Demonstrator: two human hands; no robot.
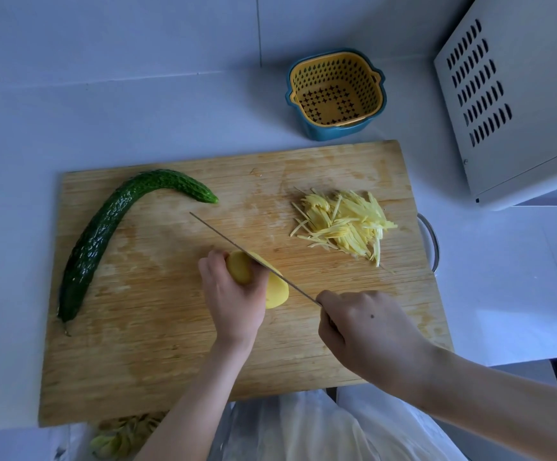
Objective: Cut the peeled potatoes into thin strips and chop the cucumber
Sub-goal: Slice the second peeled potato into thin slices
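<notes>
A peeled yellow potato lies near the middle of the wooden cutting board. My left hand grips it from above with curled fingers. My right hand holds the handle of a knife, whose thin blade rests across the potato, edge down, with a cut slice on its right side. A pile of thin potato strips lies at the board's right. A long, curved whole cucumber lies along the board's left side.
A yellow strainer inside a blue basket stands on the white counter behind the board. A white vented appliance fills the right. Potato peels and a plastic bag sit below the board's near edge.
</notes>
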